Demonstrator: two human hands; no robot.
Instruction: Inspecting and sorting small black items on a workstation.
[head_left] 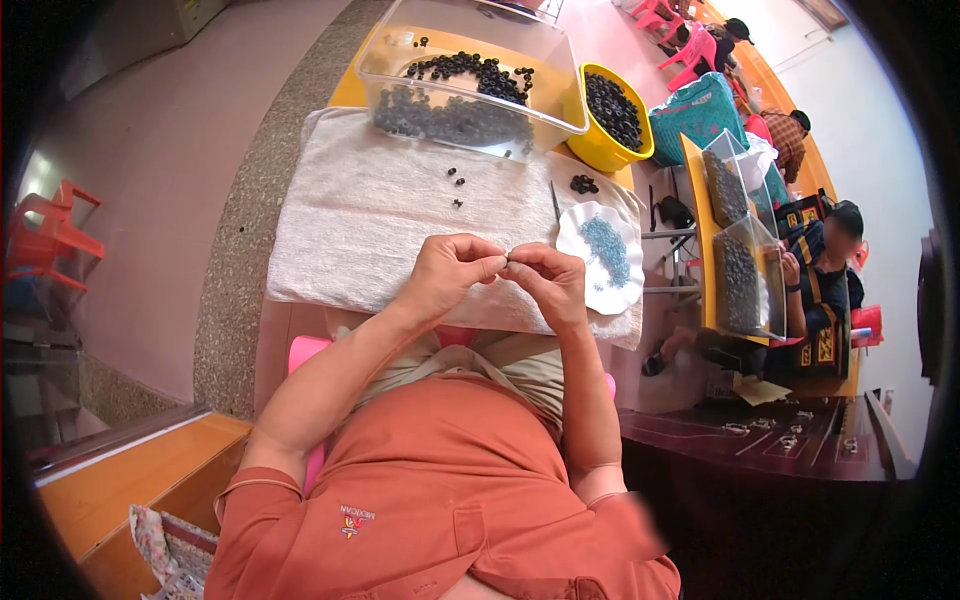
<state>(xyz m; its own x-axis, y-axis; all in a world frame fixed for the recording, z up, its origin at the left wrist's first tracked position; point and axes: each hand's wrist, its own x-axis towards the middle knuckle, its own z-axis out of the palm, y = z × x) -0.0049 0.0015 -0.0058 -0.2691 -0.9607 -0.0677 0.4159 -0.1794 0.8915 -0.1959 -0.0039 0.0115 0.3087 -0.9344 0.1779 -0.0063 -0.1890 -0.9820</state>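
My left hand [448, 275] and my right hand [553, 282] meet fingertip to fingertip over the near part of a white towel [350, 220]. Both are closed in a pinch on one small dark round piece [508, 257], mostly hidden by the fingers. Just right of my right hand, a white scalloped dish [627, 290] holds many tiny pale-blue bits [606, 250]. Beyond the dish lies a small cluster of black round pieces [584, 184], with a thin dark tool [556, 200] beside it. A few loose black pieces [460, 181] lie on the towel farther out.
A clear plastic bin [370, 65] of black pieces stands at the table's far side, beside a yellow tub [580, 140] of more. To the right, another table carries clear boxes [742, 285], with a seated person [835, 260] behind. A red chair [60, 235] stands far left.
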